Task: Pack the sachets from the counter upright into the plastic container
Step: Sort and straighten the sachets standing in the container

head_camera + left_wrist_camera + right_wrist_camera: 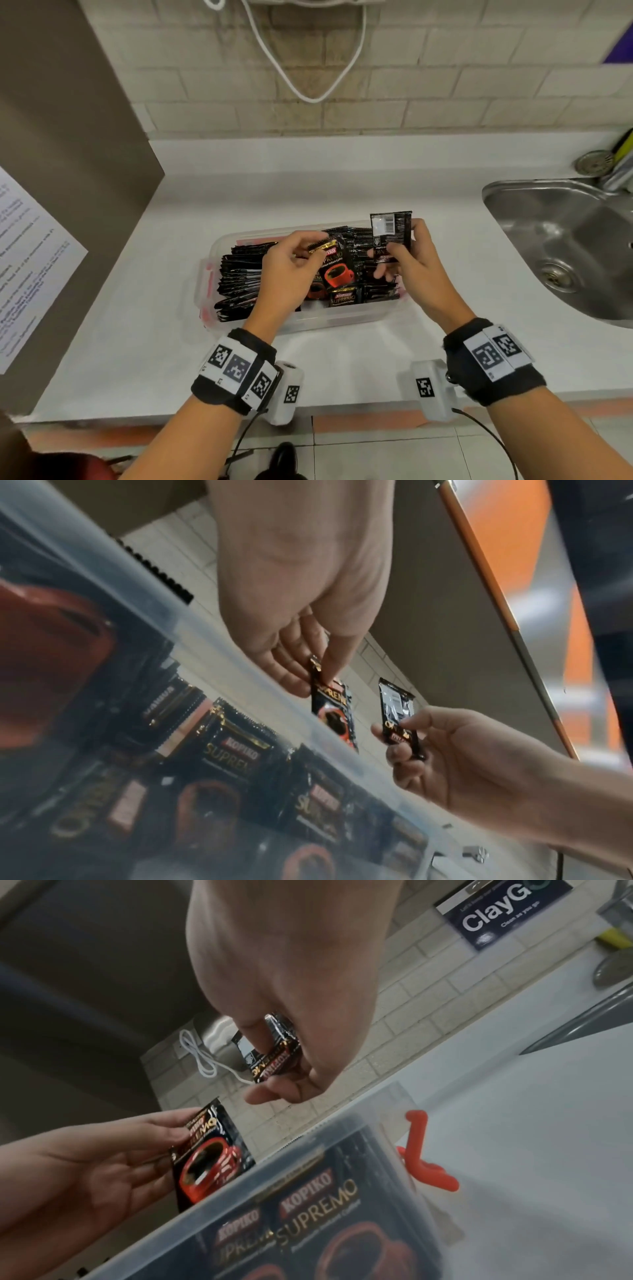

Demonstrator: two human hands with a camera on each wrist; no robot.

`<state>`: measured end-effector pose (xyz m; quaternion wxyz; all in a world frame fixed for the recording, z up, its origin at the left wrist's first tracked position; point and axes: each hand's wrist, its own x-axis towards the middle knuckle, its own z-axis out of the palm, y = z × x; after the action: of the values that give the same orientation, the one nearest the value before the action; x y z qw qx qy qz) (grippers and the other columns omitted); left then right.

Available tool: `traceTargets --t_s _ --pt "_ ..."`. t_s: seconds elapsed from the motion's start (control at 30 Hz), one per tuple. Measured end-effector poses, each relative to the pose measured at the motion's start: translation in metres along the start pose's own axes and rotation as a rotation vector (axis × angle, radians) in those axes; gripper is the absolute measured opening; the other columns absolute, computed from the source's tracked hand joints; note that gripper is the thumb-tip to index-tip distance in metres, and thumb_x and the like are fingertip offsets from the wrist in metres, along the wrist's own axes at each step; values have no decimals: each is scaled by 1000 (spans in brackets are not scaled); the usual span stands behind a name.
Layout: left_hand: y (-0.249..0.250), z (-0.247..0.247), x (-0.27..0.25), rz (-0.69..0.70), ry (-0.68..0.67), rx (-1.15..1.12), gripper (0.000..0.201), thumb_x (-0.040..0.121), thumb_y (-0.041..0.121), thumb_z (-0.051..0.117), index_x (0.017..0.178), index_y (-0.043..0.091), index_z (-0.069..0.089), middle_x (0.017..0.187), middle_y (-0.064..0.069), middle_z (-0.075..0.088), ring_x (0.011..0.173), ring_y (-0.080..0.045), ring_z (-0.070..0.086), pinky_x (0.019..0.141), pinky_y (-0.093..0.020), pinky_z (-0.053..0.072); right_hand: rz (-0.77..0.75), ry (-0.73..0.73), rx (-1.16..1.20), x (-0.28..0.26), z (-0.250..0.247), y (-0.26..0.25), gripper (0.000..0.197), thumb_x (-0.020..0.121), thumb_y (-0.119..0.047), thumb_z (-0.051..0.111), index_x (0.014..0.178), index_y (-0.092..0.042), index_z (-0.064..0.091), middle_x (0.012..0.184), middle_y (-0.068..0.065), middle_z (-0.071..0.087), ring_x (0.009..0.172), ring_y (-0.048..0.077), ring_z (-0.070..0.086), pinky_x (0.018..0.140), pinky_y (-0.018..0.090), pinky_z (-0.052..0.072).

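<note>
Sachets: left hand pinches one by its top edge, right hand pinches another upside down, both over the nearly full container; insertion step, so next likely needs a gap and an upright drop.

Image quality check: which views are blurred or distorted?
Head view: sharp, wide-angle bending at the sink edge. Left wrist view: container wall close and blurred, sachets behind it hazy. Right wrist view: right hand soft; wall sign legible.
</note>
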<state>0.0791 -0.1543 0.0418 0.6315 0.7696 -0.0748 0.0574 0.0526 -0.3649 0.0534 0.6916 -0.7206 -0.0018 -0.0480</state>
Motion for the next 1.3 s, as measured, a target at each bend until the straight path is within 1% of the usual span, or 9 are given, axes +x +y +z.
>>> traceTargets --t_s 0.3,0.43,0.53,0.6,0.73,0.87,0.97,1.13,1.3 --pt "-10 12 -10 151 -279 308 24 84 5 76 96 25 73 86 8 55 76 -4 50 71 -16 45 -46 38 -96 -4 -10 -8 15 91 -16 53 103 -23 59 89 -1 68 62 27 63 53 72 41" --pt "-17 17 -11 215 -345 506 10 84 16 79 91 23 75 83 13 54 88 -12 44 77 -28 41 -43 20 -152 -4 -13 -6 27 93 -2 56 107 -25 59 98 18 64 62 21 62 53 66 44" --pt "-19 19 -13 223 -341 561 3 86 23 78 90 22 78 86 14 47 95 -13 42 81 -29 43 -27 41 -157 -4 -14 -3 37 91 7 53 109 -25 52 94 11 61 59 10 61 51 50 43" --pt "-20 19 -13 215 -339 544 6 87 23 76 92 22 79 86 12 43 96 -13 42 81 -26 40 -36 37 -183 -4 -15 -1 37 91 8 51 107 -25 54 88 10 60 63 11 61 50 54 45" --pt "-16 16 -12 173 -284 411 17 90 13 70 97 26 79 87 6 49 90 -5 44 79 -13 33 -51 21 -209 -3 -13 -1 31 91 10 51 102 -18 58 90 12 64 75 20 62 57 64 47" --pt "-3 9 -9 41 -171 99 24 99 9 58 103 25 76 90 6 65 76 0 55 71 -13 43 -112 -25 -142 -3 -7 -5 32 87 19 50 90 -10 59 96 14 73 88 29 66 75 40 55" --pt "12 5 -2 -101 -241 -118 24 103 12 52 116 15 71 95 -2 71 80 -9 63 69 -23 53 -131 -103 -74 -1 -2 -8 30 85 23 53 83 -4 65 100 13 76 100 23 71 84 32 57" --pt "24 3 6 -254 -422 -163 35 95 9 66 129 15 64 107 -9 75 91 -12 70 74 -23 53 -169 -148 2 2 3 -11 24 86 22 56 82 0 66 108 10 76 109 26 70 90 38 59" --pt "22 1 11 -235 -403 -132 26 87 8 75 110 18 69 93 -2 73 77 -13 62 61 -22 49 -185 -93 -51 2 2 -14 33 89 21 50 88 -5 70 115 7 74 112 20 68 91 36 57"
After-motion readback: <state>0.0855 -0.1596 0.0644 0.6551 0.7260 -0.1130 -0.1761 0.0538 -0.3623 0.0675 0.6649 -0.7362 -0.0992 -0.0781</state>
